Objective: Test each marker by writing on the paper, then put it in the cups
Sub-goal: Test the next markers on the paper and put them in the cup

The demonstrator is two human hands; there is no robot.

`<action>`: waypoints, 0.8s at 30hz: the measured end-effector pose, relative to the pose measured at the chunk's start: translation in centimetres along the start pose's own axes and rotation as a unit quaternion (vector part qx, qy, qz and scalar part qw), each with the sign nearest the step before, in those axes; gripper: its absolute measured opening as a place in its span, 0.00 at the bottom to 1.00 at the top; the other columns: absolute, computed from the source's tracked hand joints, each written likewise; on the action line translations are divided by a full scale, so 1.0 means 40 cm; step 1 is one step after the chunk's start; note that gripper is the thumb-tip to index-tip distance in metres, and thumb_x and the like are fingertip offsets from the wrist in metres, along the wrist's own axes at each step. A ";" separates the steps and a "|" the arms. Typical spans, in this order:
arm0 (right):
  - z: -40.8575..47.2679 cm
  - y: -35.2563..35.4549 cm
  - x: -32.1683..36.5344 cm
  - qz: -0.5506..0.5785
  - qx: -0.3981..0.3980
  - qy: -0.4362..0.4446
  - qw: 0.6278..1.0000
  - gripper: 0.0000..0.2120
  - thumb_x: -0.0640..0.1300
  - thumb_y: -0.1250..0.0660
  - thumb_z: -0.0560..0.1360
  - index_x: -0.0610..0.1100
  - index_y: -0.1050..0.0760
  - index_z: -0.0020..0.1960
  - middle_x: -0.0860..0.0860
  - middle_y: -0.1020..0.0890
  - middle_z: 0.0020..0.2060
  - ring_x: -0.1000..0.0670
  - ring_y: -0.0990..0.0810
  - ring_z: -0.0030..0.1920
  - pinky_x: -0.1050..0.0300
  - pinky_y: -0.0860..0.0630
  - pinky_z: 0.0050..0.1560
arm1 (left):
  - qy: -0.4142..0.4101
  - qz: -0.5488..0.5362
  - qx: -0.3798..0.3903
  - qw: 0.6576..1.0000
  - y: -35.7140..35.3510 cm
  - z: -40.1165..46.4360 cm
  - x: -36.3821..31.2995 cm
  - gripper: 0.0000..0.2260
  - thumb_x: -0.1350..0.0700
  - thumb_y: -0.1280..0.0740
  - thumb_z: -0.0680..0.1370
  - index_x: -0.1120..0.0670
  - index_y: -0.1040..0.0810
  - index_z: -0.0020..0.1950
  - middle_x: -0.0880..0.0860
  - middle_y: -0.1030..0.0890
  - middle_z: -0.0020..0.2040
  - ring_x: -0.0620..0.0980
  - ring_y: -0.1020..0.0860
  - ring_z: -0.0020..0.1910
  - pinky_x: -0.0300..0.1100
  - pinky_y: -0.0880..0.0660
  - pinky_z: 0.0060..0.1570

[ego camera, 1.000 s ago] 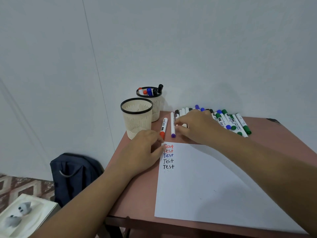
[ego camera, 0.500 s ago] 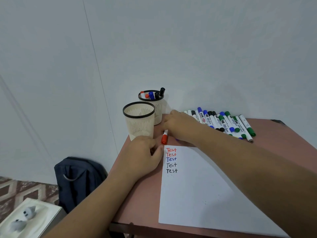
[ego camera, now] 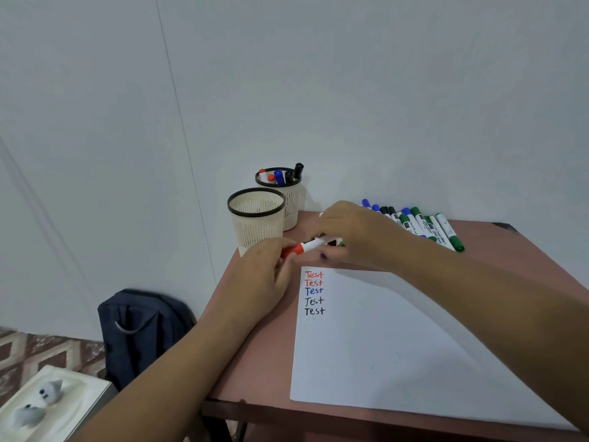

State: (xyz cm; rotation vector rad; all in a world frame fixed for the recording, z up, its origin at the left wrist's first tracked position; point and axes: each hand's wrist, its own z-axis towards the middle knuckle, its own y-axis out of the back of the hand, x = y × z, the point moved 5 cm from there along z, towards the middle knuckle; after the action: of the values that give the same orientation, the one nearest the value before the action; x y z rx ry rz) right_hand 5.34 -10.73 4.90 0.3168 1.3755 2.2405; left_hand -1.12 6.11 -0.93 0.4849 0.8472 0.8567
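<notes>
Red marker (ego camera: 307, 246) is now lifting off the table's far-left corner, right hand (ego camera: 353, 234) gripping its barrel, left hand (ego camera: 271, 272) pinching its cap: uncapping is coming next.

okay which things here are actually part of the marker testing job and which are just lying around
Job: red marker, held by both the left hand and right hand; paper; marker row; near cup; far cup.
Lying about: backpack; tissue box.

Both arms reaching in from the near edge of the table toward its far left corner, forearms bare. Left hand (ego camera: 267, 275) curled, fingertips pinching the red cap end of a marker (ego camera: 310, 245). Right hand (ego camera: 357, 234) palm-down just beside it, fingers bent around the marker's barrel.
</notes>
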 end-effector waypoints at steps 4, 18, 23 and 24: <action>-0.027 0.034 -0.020 0.162 0.046 -0.196 0.966 0.09 0.44 0.22 0.71 0.54 0.15 0.50 0.62 0.21 0.39 0.63 0.23 0.45 0.65 0.30 0.44 | 0.010 -0.018 0.006 1.000 -0.002 -0.004 0.002 0.05 0.54 0.36 0.82 0.50 0.24 0.58 0.42 0.23 0.49 0.40 0.27 0.47 0.34 0.32 0.45; -0.108 -0.046 0.105 0.672 -0.171 -0.415 0.589 0.08 0.31 0.23 0.71 0.34 0.17 0.49 0.39 0.14 0.41 0.44 0.12 0.44 0.59 0.17 0.45 | -0.066 -0.040 0.048 0.996 0.001 -0.020 -0.024 0.12 0.43 0.44 0.84 0.42 0.24 0.63 0.41 0.20 0.43 0.41 0.24 0.43 0.30 0.31 0.41; -0.102 -0.033 0.120 0.643 -0.189 -0.411 0.618 0.02 0.37 0.24 0.75 0.41 0.16 0.46 0.45 0.14 0.38 0.48 0.14 0.41 0.53 0.17 0.50 | -0.005 -0.080 0.026 0.996 0.013 -0.015 -0.004 0.11 0.40 0.40 0.81 0.38 0.22 0.59 0.33 0.21 0.41 0.37 0.23 0.43 0.27 0.32 0.41; -0.102 -0.026 0.121 0.612 -0.188 -0.418 0.644 0.02 0.41 0.25 0.77 0.43 0.17 0.47 0.47 0.15 0.37 0.49 0.15 0.40 0.53 0.18 0.47 | -0.011 -0.093 0.033 0.995 0.016 -0.017 -0.007 0.14 0.39 0.42 0.81 0.39 0.21 0.59 0.33 0.21 0.43 0.38 0.22 0.43 0.28 0.32 0.42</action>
State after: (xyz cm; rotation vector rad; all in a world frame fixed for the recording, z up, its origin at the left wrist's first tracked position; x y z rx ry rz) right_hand -0.27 -10.99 1.80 2.3051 -0.0099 2.4550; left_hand -2.05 6.27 -0.77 0.4639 0.8871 0.6534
